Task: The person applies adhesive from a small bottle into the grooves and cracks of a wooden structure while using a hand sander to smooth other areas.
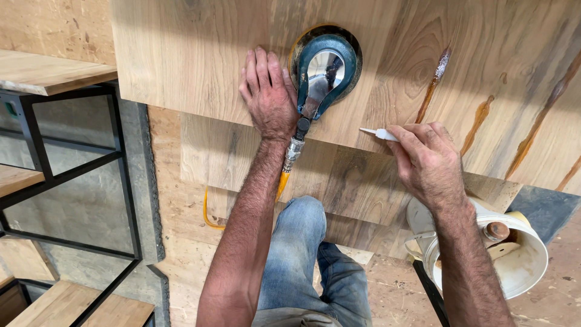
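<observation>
My left hand (267, 94) lies flat, fingers together, on a large pale wooden panel (193, 60), right beside a round green air sander (325, 63) that rests on the wood. A metal fitting and yellow hose (284, 177) run from the sander down past my wrist. My right hand (426, 160) pinches a thin white stick-like tool (376, 132) whose tip touches the panel's near edge. Brown filled cracks (434, 82) streak the wood to the right.
A white bucket (520, 260) with a rusty-knobbed item inside stands below my right forearm. A black metal shelf frame (124, 175) with wooden boards stands at left. My jeans-clad knee (296, 242) is under the panel. More boards lie stacked beneath it.
</observation>
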